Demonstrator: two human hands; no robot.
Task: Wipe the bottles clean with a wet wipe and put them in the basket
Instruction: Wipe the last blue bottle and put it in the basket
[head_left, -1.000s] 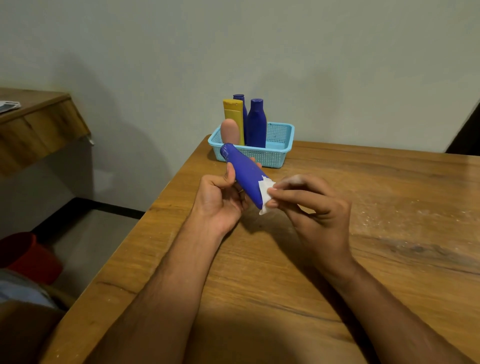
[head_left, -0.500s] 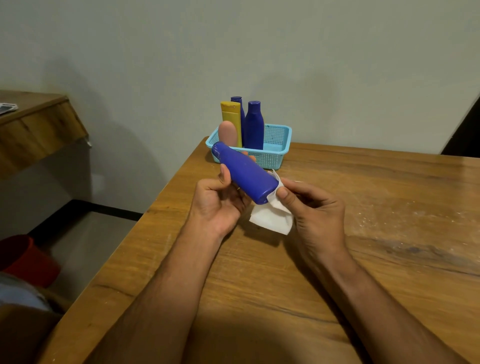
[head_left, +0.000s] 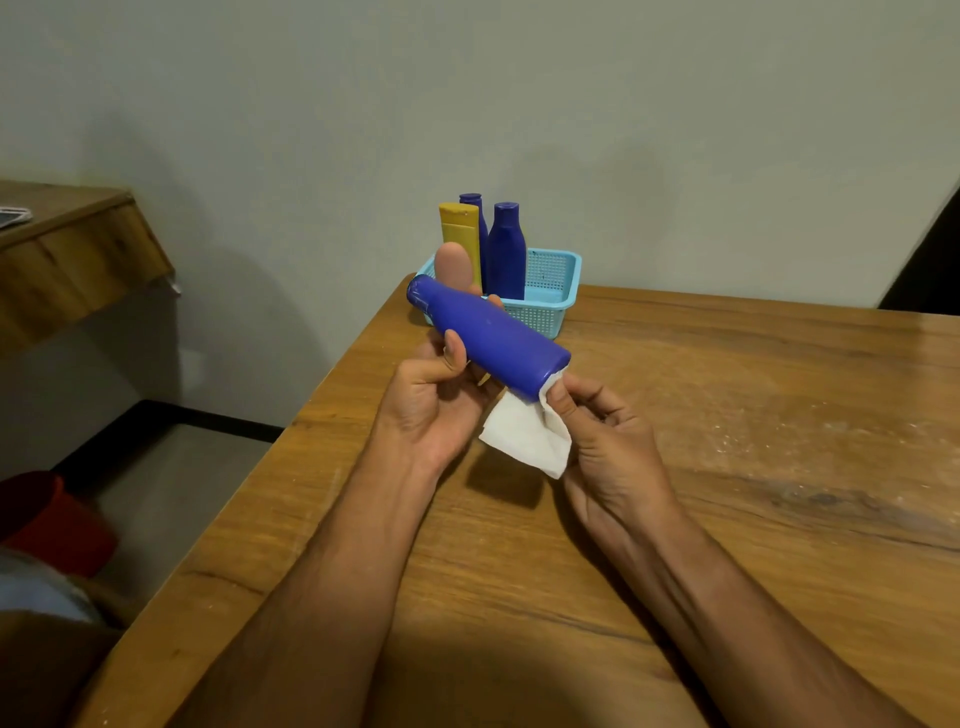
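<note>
My left hand (head_left: 434, 400) grips a blue bottle (head_left: 491, 339) held nearly level above the table, its cap end pointing far left. My right hand (head_left: 605, 441) pinches a white wet wipe (head_left: 524, 434) and presses it against the bottle's flat base; the rest of the wipe hangs down below. Behind the bottle stands a light blue mesh basket (head_left: 553, 291) holding a yellow bottle (head_left: 460, 234), two dark blue bottles (head_left: 506, 249) and a pink one (head_left: 451, 265), all upright.
The wooden table (head_left: 727, 467) has its left edge close to my left forearm, and the wall runs right behind the basket. A second wooden surface (head_left: 67, 249) juts out at the left, with a red bucket (head_left: 52, 525) on the floor below.
The left hand has turned the bottle flatter and lifted its base. The wipe, first bunched round the base, has opened and now hangs below, with the right fingers at the base.
</note>
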